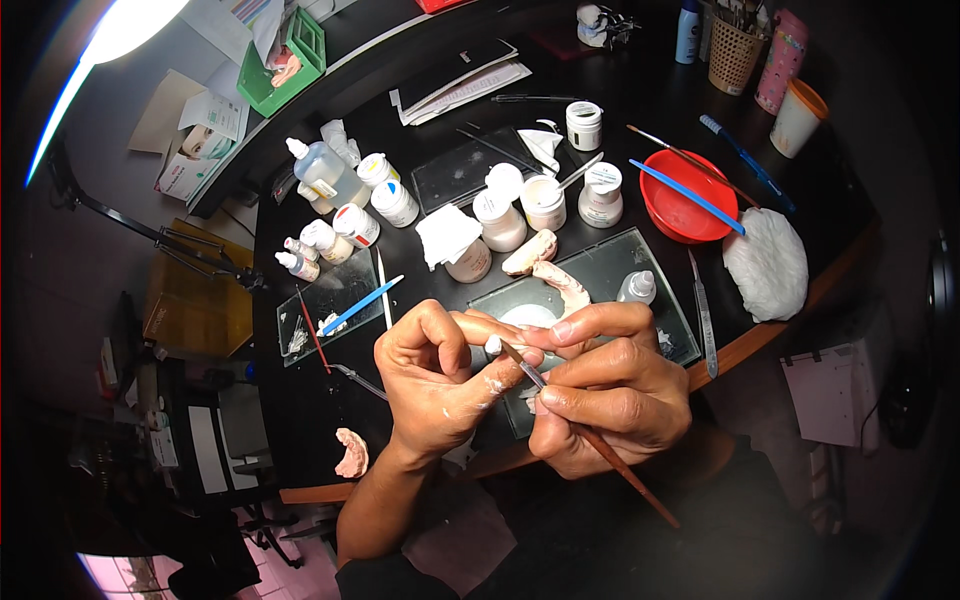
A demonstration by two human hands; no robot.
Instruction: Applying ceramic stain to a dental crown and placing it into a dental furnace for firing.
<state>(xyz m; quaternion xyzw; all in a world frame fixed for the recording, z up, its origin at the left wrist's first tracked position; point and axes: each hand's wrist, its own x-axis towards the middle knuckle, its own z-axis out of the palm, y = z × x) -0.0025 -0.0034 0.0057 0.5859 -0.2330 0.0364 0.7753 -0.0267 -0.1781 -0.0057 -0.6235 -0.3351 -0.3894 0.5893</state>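
My left hand (432, 390) pinches a small white tooth-shaped piece (493, 345) between thumb and fingers; white residue marks its thumb. My right hand (612, 390) grips a thin wooden-handled brush (623, 470), its tip at the small white piece. Under both hands lies a glass slab (656, 290) with a small dropper bottle (636, 288) at its right. Just beyond my hands are two pink-beige dental casts (528, 252), (565, 285). Another cast (352, 452) lies by my left forearm.
Several jars (500, 222) and bottles crowd the left and middle. At right are a red bowl (680, 205) with tools across it, a crumpled white cloth (765, 265), a metal tweezer (705, 320) and a cup (800, 120). A lamp arm (165, 228) and green tray (280, 60) stand left.
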